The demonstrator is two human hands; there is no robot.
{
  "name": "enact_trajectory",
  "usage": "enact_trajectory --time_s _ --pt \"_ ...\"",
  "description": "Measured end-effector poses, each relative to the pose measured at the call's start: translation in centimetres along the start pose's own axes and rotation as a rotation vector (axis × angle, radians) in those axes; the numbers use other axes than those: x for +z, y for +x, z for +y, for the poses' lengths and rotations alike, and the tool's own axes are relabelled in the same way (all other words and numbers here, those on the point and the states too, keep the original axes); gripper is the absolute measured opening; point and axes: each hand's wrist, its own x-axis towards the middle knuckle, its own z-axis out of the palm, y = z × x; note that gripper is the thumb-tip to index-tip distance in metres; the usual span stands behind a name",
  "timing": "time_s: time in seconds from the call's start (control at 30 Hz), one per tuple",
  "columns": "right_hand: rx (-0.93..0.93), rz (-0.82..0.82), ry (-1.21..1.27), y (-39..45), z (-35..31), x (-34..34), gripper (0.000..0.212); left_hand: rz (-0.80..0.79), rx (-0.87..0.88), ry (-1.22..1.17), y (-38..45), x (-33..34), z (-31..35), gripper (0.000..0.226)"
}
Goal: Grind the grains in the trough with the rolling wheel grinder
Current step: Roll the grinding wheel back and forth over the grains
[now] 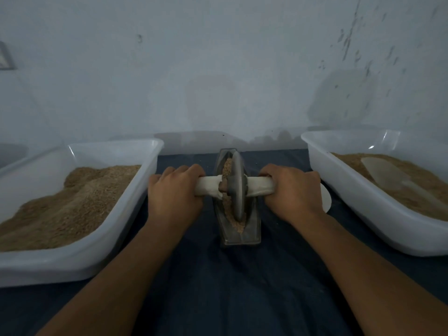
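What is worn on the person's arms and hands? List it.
Nothing shows: the left hand and right hand are bare, with no gloves, rings, watch or bracelets visible. Both forearms are bare down to the picture's lower edge; no sleeve is in view.

A plain home workspace: bare, scuffed pale wall [218, 57], dark cloth [218, 287] underfoot, white tubs [116, 214] of grain.

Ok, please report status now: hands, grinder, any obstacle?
Left hand and right hand grip the handle. Wheel upright in grain-filled trough. Nothing blocking.
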Motion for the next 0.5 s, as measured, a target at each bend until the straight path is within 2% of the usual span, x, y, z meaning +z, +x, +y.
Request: enact_trajectory --time_s 0.23,0.5 --pt "-0.063 -0.032 -0.11 0.4 -0.3 0.5 0.018 -0.065 0.048 0.147 -0.1 0.8 0.7 0.017" --pt "-0.129 -0.014 -0.087 0.5 -0.9 0.4 0.014 -0.056 0.109 0.151 0.2 1.5 1.1 0.021"
